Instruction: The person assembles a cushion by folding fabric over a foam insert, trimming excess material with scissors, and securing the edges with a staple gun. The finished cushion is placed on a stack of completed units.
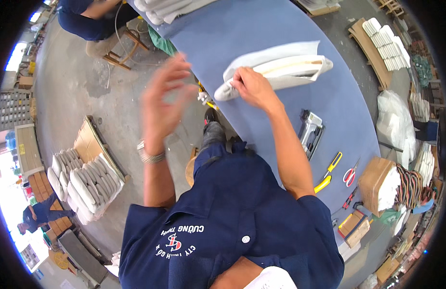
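On the blue-grey tabletop lies a long pad wrapped in pale grey fabric. Its cover gapes along the side and shows a cream inner layer. My right hand pinches the fabric at the pad's near left end, fingers closed on it. My left hand hangs in the air left of the table edge, blurred by motion, its fingers apart and nothing seen in it. A staple gun rests on the table near my right forearm.
Right of the staple gun lie a yellow screwdriver, a yellow-handled tool, scissors, red-handled pliers and a small open box. Stacked pads stand at left. A co-worker sits at far left.
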Motion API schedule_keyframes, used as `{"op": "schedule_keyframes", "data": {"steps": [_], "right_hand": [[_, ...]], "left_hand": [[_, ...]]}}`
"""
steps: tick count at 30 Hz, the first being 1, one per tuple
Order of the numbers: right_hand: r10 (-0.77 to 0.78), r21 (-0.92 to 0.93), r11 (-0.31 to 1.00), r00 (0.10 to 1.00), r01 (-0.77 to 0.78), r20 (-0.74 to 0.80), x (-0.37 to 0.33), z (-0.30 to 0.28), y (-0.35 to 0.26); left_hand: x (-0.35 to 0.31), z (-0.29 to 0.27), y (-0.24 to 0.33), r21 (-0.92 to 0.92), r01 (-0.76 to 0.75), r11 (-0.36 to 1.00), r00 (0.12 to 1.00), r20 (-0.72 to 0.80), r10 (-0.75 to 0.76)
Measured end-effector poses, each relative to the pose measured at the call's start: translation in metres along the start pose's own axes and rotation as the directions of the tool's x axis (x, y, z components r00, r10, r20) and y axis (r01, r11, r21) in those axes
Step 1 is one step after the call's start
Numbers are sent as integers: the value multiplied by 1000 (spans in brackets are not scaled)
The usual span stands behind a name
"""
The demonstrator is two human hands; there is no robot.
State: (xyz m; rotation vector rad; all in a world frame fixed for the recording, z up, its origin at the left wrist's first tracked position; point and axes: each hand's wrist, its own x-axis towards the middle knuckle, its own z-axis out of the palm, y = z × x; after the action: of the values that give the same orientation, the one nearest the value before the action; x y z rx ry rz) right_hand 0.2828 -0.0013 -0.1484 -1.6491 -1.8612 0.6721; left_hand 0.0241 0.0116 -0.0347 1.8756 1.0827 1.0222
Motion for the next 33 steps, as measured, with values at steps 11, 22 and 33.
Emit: {"op": "schedule_keyframes", "data": {"steps": [11,22,33], "right_hand": [[72,282,959,990,-34,-123,5,-76,-44],[-5,651,666,874,366,-486,-19,-82,-89],[65,309,909,636,281,-769,-40,-126,-69]], "left_hand": [[61,91,-56,211,-54,976,965,263,-4],[153,36,62,127,-531,838,773,477,418],[161,80,45,-278,-321,905,844,349,407]]}}
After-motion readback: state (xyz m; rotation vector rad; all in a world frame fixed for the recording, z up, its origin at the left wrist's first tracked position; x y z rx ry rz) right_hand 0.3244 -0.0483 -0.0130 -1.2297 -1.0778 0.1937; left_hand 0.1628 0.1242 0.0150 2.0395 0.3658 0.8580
